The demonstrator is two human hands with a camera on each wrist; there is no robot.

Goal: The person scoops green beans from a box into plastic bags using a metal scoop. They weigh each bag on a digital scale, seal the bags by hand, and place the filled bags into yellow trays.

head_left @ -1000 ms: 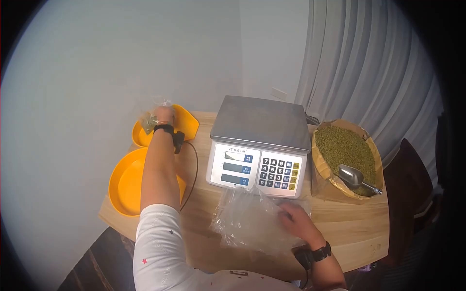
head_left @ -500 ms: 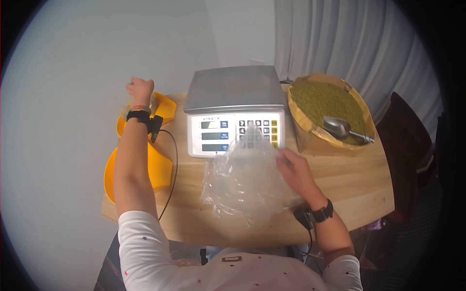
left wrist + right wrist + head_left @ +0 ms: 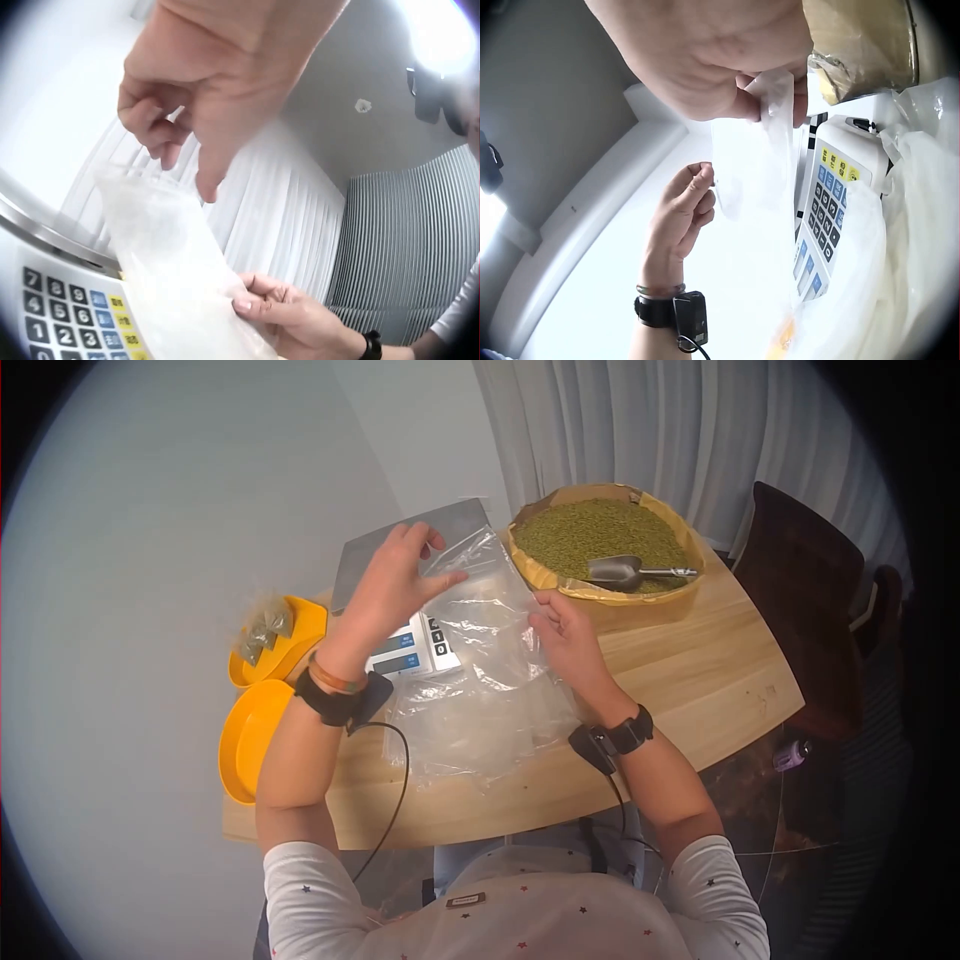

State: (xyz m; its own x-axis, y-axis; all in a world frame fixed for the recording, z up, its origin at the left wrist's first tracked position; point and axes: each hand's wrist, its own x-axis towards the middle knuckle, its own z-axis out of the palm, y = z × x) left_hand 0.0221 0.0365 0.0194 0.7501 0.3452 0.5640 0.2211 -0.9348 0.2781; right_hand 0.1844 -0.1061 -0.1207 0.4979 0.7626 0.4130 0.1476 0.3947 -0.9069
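A clear plastic bag [image 3: 485, 615] is held up in front of the scale [image 3: 400, 645]. My right hand [image 3: 572, 645] pinches its side edge between thumb and fingers, as the right wrist view also shows. My left hand [image 3: 390, 585] is beside the bag's upper end, thumb stretched out and fingers loosely bent. In the left wrist view a gap shows between that thumb and the fingers, just above the bag's top edge. More clear bags [image 3: 455, 730] lie in a loose pile below, on the table. Bag and left arm hide much of the scale's keypad and display.
Behind my right hand stands a paper sack [image 3: 645, 607] full of green pellets, a metal scoop [image 3: 620, 572] lying on top. Small filled bags [image 3: 268, 628] sit in the far yellow tray [image 3: 300, 650]; a second yellow tray [image 3: 240, 755] is nearer. A chair [image 3: 800, 560] stands right of the table.
My left hand has come from the far yellow tray to the bag's top, leaving filled bags in the tray. My right hand has lifted a bag from the pile. The view has turned rightward.
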